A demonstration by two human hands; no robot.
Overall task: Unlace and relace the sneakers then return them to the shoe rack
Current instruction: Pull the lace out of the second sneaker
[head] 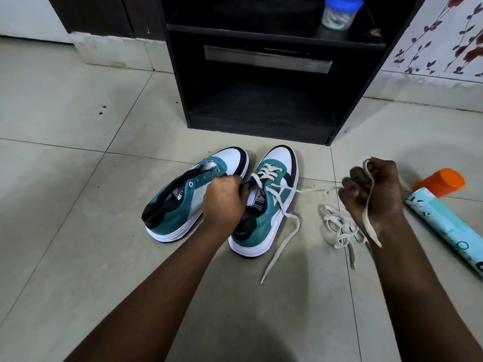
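Left hand (224, 197) grips sneaker (264, 202); right hand (373, 194) holds lace (368, 220).

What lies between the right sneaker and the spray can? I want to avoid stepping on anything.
In the head view, a loose lace lies piled on the floor between the right sneaker and the can, with the right hand holding another lace above it.

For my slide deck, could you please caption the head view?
Left hand steadies the still-laced sneaker while right hand pulls its lace; unlaced sneaker beside it.

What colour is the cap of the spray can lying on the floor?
Orange cap, seen in the head view.
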